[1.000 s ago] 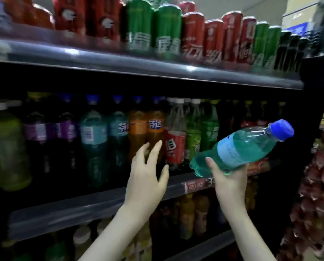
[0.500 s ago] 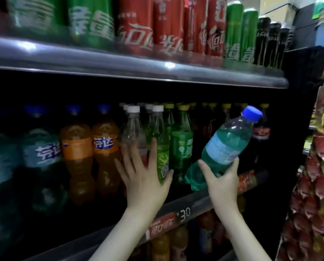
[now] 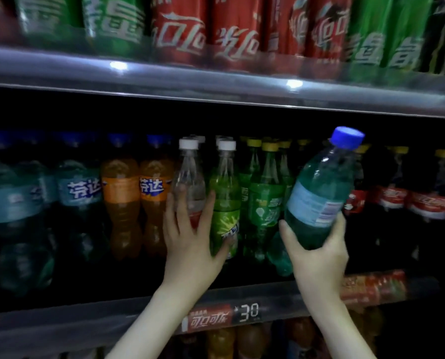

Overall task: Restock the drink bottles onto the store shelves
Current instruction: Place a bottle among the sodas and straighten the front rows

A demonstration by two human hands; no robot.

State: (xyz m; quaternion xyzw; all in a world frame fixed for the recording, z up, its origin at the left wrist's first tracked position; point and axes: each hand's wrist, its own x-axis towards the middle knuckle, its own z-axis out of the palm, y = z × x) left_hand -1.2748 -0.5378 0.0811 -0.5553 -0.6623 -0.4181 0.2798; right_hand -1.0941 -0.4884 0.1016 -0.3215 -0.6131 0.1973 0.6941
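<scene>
Right fingers (image 3: 340, 225) curl round the lower body of the teal bottle (image 3: 317, 198), thumb on its 9 o'clock side, the rest wrapping from 3 o'clock. The right hand (image 3: 317, 257) carries it clear of the shelf, tilted, blue cap toward 1 o'clock. Its base is hidden inside my grip.

Left fingers (image 3: 177, 211) are straight and spread, holding nothing. They lie against a clear white-capped bottle (image 3: 190, 177), and the thumb touches the green bottle (image 3: 225, 203) just beside it at 3 o'clock. The left hand (image 3: 190, 244) covers the lower half of the clear bottle, so I cannot read its label.

Outward: the yellow-capped green bottles (image 3: 265, 203) stand between the two hands. The held bottle blocks the row behind it, and I cannot tell whether a slot is free there. A teal shape low by the right wrist is too dim to name. Dark cola bottles (image 3: 428, 203) fill the row at 3 o'clock, orange bottles (image 3: 120, 198) at 9 o'clock. Further left is blurred.

The middle shelf lip (image 3: 281, 297) runs under both wrists, with a red price tag (image 3: 216, 318) on it at 6 o'clock. The upper shelf (image 3: 216, 84) closes the bay at 12 o'clock, with dark headroom above the caps. Its red and green containers are cut off by the frame top.
</scene>
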